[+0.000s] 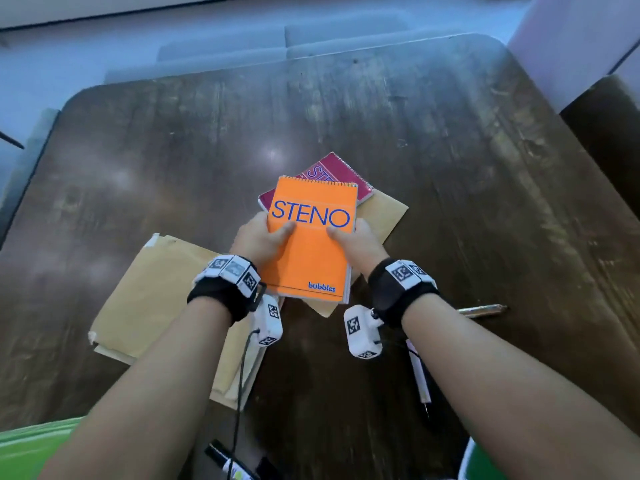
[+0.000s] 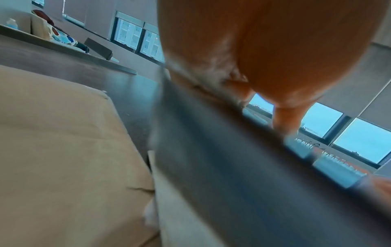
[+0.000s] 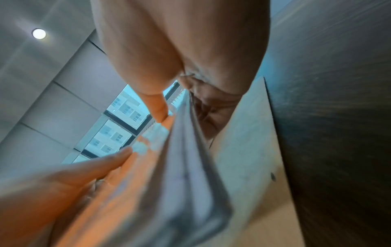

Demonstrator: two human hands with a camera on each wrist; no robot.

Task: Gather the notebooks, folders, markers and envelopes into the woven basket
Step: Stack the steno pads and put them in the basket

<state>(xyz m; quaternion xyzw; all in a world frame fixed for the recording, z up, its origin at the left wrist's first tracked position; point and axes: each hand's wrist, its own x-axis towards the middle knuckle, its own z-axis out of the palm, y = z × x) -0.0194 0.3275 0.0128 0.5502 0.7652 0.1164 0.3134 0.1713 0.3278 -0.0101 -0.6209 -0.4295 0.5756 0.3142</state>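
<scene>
Both hands hold an orange STENO notebook [image 1: 311,251] above the table, thumbs on its cover. My left hand [image 1: 261,239] grips its left edge and my right hand [image 1: 356,242] grips its right edge. Its blurred underside [image 2: 222,167] fills the left wrist view, and its page edges [image 3: 180,167] run through the right wrist view. A magenta STENO notebook [image 1: 332,171] lies under it on a tan envelope [image 1: 384,216]. A larger padded envelope [image 1: 152,299] lies at the left. No basket shows.
On the dark wooden table [image 1: 450,168], a gold pen [image 1: 481,310] lies at the right and a white pen [image 1: 420,379] under my right forearm. A black-capped marker [image 1: 225,460] sits at the near edge. Grey chairs [image 1: 311,43] stand beyond the table.
</scene>
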